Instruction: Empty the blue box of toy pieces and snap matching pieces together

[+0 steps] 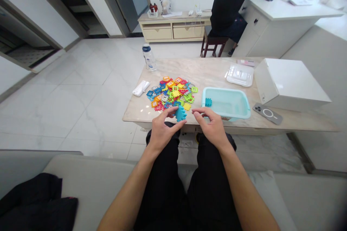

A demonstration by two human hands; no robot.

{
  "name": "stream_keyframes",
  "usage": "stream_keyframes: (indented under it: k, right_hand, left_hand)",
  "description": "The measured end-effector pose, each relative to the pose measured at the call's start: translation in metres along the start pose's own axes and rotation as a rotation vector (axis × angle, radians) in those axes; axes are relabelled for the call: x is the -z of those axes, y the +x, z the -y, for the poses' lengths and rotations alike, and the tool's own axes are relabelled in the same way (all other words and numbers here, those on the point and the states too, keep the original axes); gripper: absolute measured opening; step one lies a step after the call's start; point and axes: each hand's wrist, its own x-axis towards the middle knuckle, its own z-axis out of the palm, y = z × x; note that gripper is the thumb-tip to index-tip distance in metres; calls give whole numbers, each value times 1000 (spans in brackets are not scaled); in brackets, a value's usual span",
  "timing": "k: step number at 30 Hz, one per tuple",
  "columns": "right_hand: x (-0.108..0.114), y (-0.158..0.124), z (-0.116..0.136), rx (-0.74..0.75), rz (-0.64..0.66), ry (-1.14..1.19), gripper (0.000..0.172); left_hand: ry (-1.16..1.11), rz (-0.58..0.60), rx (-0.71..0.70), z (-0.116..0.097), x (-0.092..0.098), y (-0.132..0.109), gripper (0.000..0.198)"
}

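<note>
My left hand [162, 130] holds a teal-blue notched plastic building piece [180, 113] between thumb and fingers, at the table's front edge. It looks like several interlocking tiles joined, though the far side is hidden. My right hand [213, 126] hovers just right of it, fingers loosely bent, thumb tip close to the index tip; I see nothing between them. Beyond my left hand lies a pile of colourful interlocking plastic tiles [175, 93]. A light-blue basin [235, 116] stands beyond my right hand, with a teal tile piece [208, 102] at its left inner side.
On the table [187, 66] are a water bottle [149, 57], a white packet [141, 88], a clear plastic container [240, 74], a white box [292, 83] and a grey phone [268, 113]. Another person [230, 3] sits on a stool at a white counter behind.
</note>
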Motion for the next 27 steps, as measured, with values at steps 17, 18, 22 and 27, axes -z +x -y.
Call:
stream_keyframes:
  k: [17,18,22,27]
  right_hand:
    - [-14,-8,0,-214,-54,110,33]
    - [-13,-8,-1,-213,-71,124,34]
    - [-11,-8,-2,-188,-21,233,32]
    - [-12,-8,0,-164,48,288,28]
  left_hand:
    - [189,-57,-260,-6,-1,-7,77]
    - [77,-6,-177,-6,0,-5,68]
    - [-229,130,75,-7,1,0,39]
    - [-251,120,172,-13,-6,1,27]
